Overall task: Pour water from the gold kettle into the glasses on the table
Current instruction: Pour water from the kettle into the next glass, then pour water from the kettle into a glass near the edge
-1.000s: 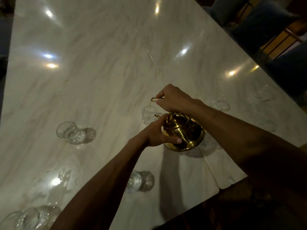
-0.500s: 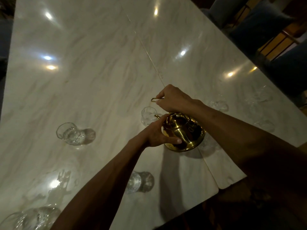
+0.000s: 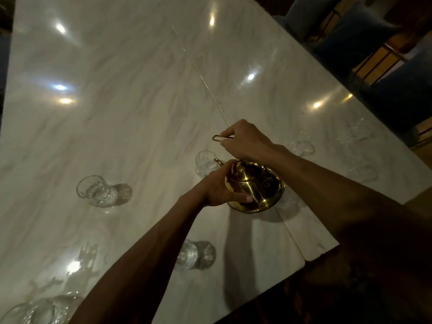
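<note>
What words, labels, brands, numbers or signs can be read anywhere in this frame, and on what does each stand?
None: no text, label, brand, number or sign is readable in this view.
The shiny round gold metal kettle shows only reflections and no marking.
The clear drinking glasses and the pale glossy marble table carry no text.
The dim background at the upper right is too dark and blurred to tell.

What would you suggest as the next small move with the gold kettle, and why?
Probably tip the round gold metal kettle slightly further: its spout reaches the small clear glass, the right hand grips its wire handle, the left hand braces its body.
</note>
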`<control>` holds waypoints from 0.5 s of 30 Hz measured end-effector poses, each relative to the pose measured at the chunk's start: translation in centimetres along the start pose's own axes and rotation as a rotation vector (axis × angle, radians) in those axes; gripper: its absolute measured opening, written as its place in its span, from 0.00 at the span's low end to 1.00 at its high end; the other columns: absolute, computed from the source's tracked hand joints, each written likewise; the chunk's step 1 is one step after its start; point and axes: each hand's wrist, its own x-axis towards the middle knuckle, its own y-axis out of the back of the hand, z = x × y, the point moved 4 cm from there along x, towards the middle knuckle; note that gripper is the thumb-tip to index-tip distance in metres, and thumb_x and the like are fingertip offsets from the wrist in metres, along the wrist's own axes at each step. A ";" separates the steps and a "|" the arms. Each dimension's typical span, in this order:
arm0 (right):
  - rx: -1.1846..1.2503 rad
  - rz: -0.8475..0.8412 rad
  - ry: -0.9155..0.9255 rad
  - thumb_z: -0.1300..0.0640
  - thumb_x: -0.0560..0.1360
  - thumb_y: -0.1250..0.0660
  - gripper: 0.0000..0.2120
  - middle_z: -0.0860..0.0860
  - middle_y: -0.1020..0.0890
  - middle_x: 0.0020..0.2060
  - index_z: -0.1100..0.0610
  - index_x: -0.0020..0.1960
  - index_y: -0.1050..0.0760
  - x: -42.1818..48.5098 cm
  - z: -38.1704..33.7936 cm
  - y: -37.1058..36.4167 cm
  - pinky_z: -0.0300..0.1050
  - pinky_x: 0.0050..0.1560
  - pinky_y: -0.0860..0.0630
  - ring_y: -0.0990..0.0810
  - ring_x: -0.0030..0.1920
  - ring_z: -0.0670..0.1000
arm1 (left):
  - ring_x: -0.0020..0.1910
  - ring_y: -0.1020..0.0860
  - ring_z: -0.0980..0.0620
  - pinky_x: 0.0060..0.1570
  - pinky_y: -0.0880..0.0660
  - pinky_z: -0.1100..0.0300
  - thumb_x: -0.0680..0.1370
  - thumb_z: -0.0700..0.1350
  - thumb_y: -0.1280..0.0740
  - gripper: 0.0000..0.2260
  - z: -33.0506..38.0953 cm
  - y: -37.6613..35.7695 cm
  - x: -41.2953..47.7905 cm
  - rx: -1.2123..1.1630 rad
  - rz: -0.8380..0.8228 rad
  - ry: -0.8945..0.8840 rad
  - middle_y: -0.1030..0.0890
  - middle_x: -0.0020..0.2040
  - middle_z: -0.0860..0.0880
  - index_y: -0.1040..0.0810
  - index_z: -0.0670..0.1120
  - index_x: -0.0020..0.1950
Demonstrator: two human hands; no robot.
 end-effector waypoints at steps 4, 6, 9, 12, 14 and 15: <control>0.086 0.077 -0.017 0.55 0.77 0.34 0.17 0.52 0.22 0.65 0.55 0.66 0.24 -1.4 1.4 0.2 0.37 0.52 0.32 0.24 0.64 0.50 | 0.73 0.27 0.48 0.72 0.28 0.45 0.66 0.59 0.18 0.49 0.7 -0.2 -0.3 0.070 -0.011 -0.008 0.26 0.74 0.51 0.40 0.56 0.81; 0.138 0.126 -0.019 0.54 0.77 0.34 0.17 0.51 0.22 0.65 0.54 0.66 0.24 -2.5 2.2 0.5 0.36 0.52 0.32 0.25 0.64 0.49 | 0.72 0.26 0.47 0.71 0.27 0.43 0.64 0.62 0.19 0.49 1.2 -0.4 -0.6 0.124 -0.006 -0.025 0.24 0.73 0.51 0.39 0.56 0.80; 0.240 0.197 -0.018 0.55 0.78 0.33 0.17 0.50 0.22 0.64 0.54 0.66 0.24 -4.5 3.4 1.0 0.33 0.53 0.32 0.25 0.65 0.48 | 0.71 0.25 0.48 0.69 0.26 0.44 0.62 0.66 0.21 0.50 2.2 -0.9 -0.9 0.194 0.009 -0.094 0.24 0.72 0.51 0.38 0.55 0.79; 0.301 0.278 -0.024 0.55 0.77 0.32 0.16 0.50 0.21 0.64 0.54 0.65 0.23 -6.5 4.6 1.8 0.35 0.58 0.31 0.25 0.65 0.48 | 0.72 0.27 0.45 0.70 0.27 0.43 0.60 0.68 0.24 0.53 3.5 -1.8 -1.2 0.270 0.018 -0.160 0.26 0.74 0.48 0.39 0.51 0.81; 0.318 0.330 -0.043 0.54 0.77 0.32 0.16 0.49 0.21 0.63 0.53 0.65 0.22 -7.8 5.6 2.5 0.36 0.59 0.30 0.25 0.65 0.48 | 0.73 0.28 0.44 0.70 0.28 0.41 0.60 0.69 0.24 0.55 4.5 -2.7 -1.2 0.300 0.001 -0.203 0.29 0.76 0.46 0.40 0.49 0.82; 0.317 0.352 -0.052 0.54 0.77 0.32 0.16 0.49 0.21 0.63 0.53 0.65 0.22 -8.5 6.0 2.9 0.36 0.59 0.30 0.25 0.65 0.48 | 0.73 0.28 0.44 0.70 0.27 0.40 0.60 0.70 0.25 0.56 5.0 -3.3 -1.2 0.298 -0.015 -0.227 0.29 0.77 0.46 0.40 0.49 0.82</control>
